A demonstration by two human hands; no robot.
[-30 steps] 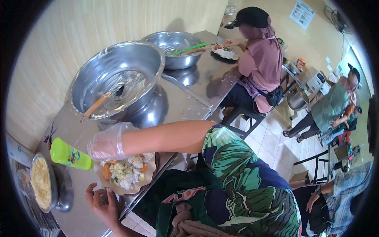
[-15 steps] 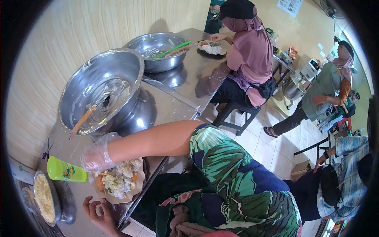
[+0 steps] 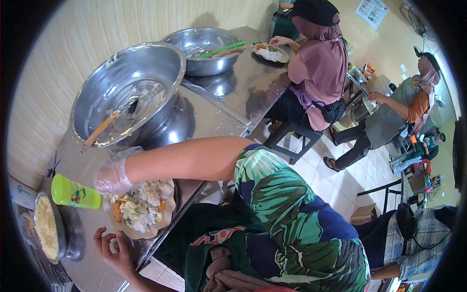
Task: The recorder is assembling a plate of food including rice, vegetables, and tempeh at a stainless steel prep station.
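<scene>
My right hand [image 3: 111,178], in a clear plastic glove, bends down at the far edge of a plate [image 3: 165,222] with a wavy rim. Its fingers are hidden by the glove and the hand itself. White rice [image 3: 154,195], chopped vegetables and an orange-brown piece of food lie on the plate. Bare and empty, my left hand [image 3: 116,250] rests by the table edge beside the plate, its fingers apart and loosely curved. A lime-green cup [image 3: 75,191] with a printed picture stands near the gloved hand.
A large steel basin [image 3: 160,104], smeared with cream, holds a wooden-handled spatula [image 3: 101,129]. Behind it stands another basin [image 3: 181,61] with a green-handled tool. A bowl of grated pale-yellow food [image 3: 47,228] is at left. One person [image 3: 318,73] sits eating; others stand at right.
The whole view has shifted slightly. My gloved hand stays at the plate and my left hand stays by the table edge. The standing person in an apron has raised a hand in front.
</scene>
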